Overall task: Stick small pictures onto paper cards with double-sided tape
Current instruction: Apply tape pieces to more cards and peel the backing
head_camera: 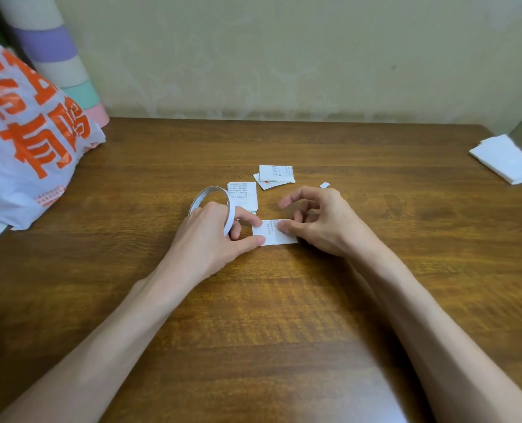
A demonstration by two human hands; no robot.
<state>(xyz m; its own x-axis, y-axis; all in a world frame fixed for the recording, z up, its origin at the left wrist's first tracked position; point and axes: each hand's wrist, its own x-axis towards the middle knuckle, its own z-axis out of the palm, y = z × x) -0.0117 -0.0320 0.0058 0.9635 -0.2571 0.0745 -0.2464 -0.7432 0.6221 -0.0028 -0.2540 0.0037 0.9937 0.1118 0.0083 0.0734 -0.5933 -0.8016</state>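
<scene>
A small white printed paper piece [272,235] lies flat at the middle of the wooden table [253,315]. My left hand [214,236] holds a thin white ring of double-sided tape [209,196] upright, and its thumb and forefinger touch the left end of the piece. My right hand [317,221] presses its thumb tip on the right part of the piece, the other fingers curled above it. Whether tape lies on the piece is hidden by the fingers.
A stack of printed paper pieces [243,196] lies just behind the tape ring, another small pile [276,176] farther back, and a tiny white scrap [324,185] beside it. White cards [505,158] lie at the far right edge. A white plastic bag with orange print [27,138] stands at the left.
</scene>
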